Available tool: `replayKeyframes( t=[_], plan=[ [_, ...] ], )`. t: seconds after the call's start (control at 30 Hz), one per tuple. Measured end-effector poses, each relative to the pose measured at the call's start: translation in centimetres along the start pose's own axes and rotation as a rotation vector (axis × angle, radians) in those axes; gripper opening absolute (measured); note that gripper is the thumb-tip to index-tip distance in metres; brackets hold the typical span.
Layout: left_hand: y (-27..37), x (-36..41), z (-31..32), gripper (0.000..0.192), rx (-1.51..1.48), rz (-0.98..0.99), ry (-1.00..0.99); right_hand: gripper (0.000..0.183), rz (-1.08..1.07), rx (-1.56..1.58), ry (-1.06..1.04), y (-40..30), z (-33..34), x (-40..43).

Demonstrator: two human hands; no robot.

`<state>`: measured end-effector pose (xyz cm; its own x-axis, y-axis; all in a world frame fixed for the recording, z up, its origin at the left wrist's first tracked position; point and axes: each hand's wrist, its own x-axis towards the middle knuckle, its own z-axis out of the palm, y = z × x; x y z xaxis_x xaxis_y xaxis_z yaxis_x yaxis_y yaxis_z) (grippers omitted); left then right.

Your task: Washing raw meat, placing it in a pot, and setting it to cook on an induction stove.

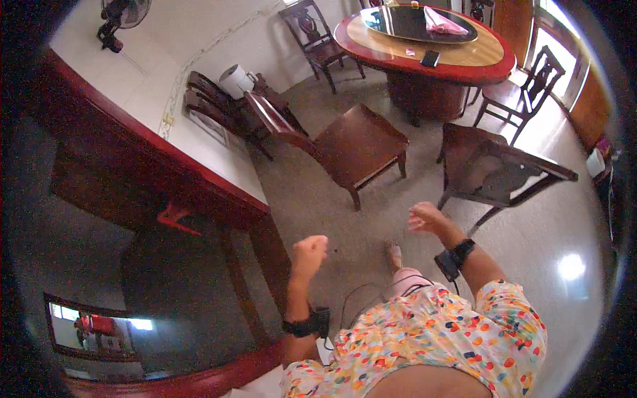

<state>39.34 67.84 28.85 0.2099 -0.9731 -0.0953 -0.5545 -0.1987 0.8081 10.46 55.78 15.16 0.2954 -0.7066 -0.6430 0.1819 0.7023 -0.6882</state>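
Observation:
My left hand (309, 254) is raised above the floor beside the dark red door frame, its fingers curled in with nothing visible in them. To its right, my right hand (426, 217) is also curled, slightly blurred, and appears to hold nothing. A wooden dining chair (363, 142) stands just ahead of both hands. Nearest my right hand is a second dark wooden chair (490, 164), its back turned towards me. Each forearm carries a black strap with a small box; the right one (454, 259) has a cable. My foot (394, 253) is on the grey floor (348, 224).
Ahead stands an oval table (363, 57) with a red rim, a dark turntable (398, 27), a pink cloth (443, 22) and a black phone-like object (430, 58). A white kettle-like jug (237, 80) rests on chairs by the wall. At left is a dark doorway with a red frame (164, 169).

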Motion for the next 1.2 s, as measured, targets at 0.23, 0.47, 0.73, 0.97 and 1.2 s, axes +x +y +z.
replayKeyframes(
  t=[0.23,0.47,0.73,0.97,1.2],
  plan=[
    [3.0,1.1,-5.4,0.04,-0.432,-0.036,0.204,0.06,0.107,0.032,-0.292,-1.7,5.5,1.8],
    [1.9,5.2,-6.0,0.067,-0.858,-0.189,0.106,0.068,0.193,0.012,-0.288,1.7,6.3,3.2],
    [5.4,7.9,-6.7,0.058,-1.028,-0.218,-0.013,0.066,0.357,0.166,-0.276,2.8,6.0,-1.6],
    [5.9,6.0,-4.1,0.033,-0.981,-0.301,0.285,0.041,0.502,0.151,-0.182,1.8,6.5,-3.9],
    [8.0,3.3,-2.2,0.033,-0.707,-0.237,0.638,0.022,-0.264,-0.31,-0.452,4.4,2.1,-1.7]
  ],
)
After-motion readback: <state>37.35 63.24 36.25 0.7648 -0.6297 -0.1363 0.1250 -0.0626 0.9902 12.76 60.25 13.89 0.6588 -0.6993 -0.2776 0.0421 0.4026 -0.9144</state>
